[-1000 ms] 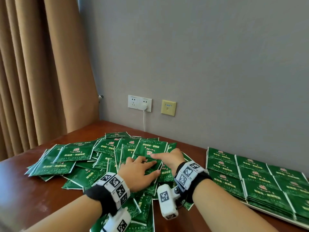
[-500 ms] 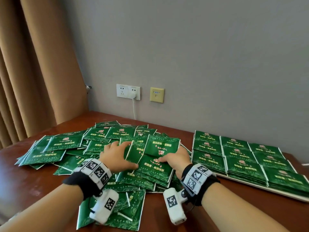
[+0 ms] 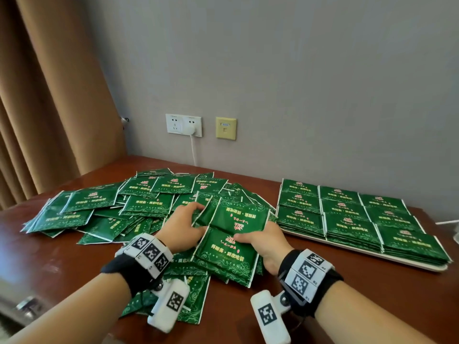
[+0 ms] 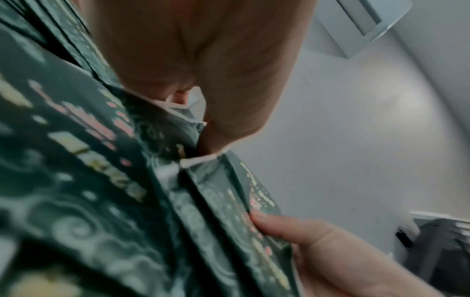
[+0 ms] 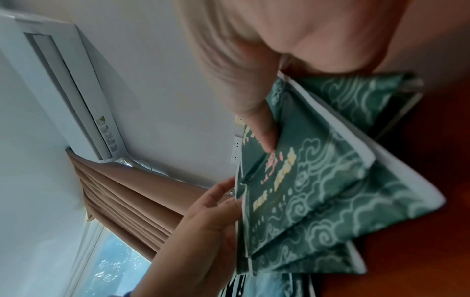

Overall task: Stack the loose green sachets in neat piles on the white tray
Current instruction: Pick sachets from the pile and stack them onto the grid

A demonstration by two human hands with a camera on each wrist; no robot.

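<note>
A bundle of green sachets [image 3: 231, 242] is held between both hands, tilted up from the loose heap of sachets [image 3: 129, 207] on the brown table. My left hand [image 3: 185, 225] grips the bundle's left edge, fingers curled over it. My right hand [image 3: 260, 240] holds the right side, thumb pressed on the top sachet [image 5: 300, 180]. The left wrist view shows the bundle [image 4: 127, 180] close up and blurred, with the right thumb [image 4: 284, 227] on its edge. The white tray [image 3: 372, 254] at the right carries neat piles of sachets [image 3: 347, 214] in rows.
A wall with a white socket and plug [image 3: 183, 125] and a yellow wall plate [image 3: 225, 127] stands behind the table. A tan curtain [image 3: 49, 95] hangs at the left. An air conditioner [image 5: 68, 84] is mounted high on the wall. Bare table [image 3: 49, 264] lies at the front left.
Both hands have gathered several sachets from the heap into a bundle and lifted its far edge up. The head view has swung right, so more of the tray shows.
</note>
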